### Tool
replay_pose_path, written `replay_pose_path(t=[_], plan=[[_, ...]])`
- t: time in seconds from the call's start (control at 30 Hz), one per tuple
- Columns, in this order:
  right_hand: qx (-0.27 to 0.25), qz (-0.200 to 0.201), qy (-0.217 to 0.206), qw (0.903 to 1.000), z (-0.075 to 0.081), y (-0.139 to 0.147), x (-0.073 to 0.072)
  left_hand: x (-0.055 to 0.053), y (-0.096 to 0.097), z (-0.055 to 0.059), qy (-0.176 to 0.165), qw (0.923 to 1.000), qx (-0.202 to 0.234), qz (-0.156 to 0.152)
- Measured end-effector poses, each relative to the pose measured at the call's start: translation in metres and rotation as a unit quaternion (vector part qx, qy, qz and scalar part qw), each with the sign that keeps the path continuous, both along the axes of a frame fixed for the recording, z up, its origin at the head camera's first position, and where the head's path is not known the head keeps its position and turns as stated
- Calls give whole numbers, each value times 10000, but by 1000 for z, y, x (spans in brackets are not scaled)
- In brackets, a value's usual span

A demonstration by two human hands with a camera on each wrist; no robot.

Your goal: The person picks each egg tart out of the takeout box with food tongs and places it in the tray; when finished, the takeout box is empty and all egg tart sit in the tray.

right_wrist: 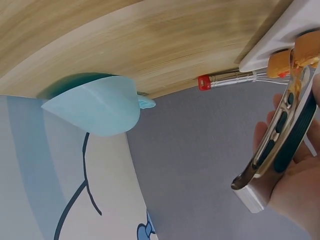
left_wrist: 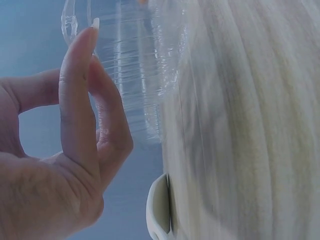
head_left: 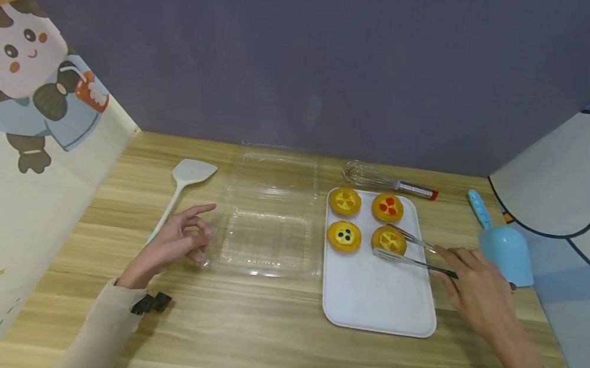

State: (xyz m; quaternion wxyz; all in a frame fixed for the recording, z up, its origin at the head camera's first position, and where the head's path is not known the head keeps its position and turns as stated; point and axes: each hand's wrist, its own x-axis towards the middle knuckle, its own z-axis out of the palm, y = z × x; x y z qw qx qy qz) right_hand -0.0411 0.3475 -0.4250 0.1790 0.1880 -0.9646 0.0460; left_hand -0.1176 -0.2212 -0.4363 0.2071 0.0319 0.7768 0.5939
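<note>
My right hand [head_left: 479, 290] grips metal tongs with dark grips [right_wrist: 280, 130]. The tongs' two arms lie on either side of an egg tart with yellow fruit-like pieces [head_left: 389, 240], at the right of a white tray [head_left: 380, 299]. Also on the tray are a tart with red dots [head_left: 387, 207], one with dark blue dots [head_left: 344, 236] and another yellow-topped one [head_left: 345, 201]. My left hand [head_left: 180, 237], fingers loosely bent and holding nothing, hovers beside the left edge of a clear plastic container [head_left: 268, 240], whose lid [head_left: 277, 170] is folded back.
A white spatula [head_left: 192, 171] lies left of the container, its handle partly behind my left hand. Behind the tray is a whisk [head_left: 386, 181] with a red end. A light blue scoop [head_left: 507, 252] lies at the right by the printed side wall. A dark panel [head_left: 317, 62] rises at the back.
</note>
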Motion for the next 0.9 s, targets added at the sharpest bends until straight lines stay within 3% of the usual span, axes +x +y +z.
replay_pose_path(t=[0.9], plan=[[-115,88,9,9999,-4,3,-2,-1,0,-1,168,9998,-112,-11]])
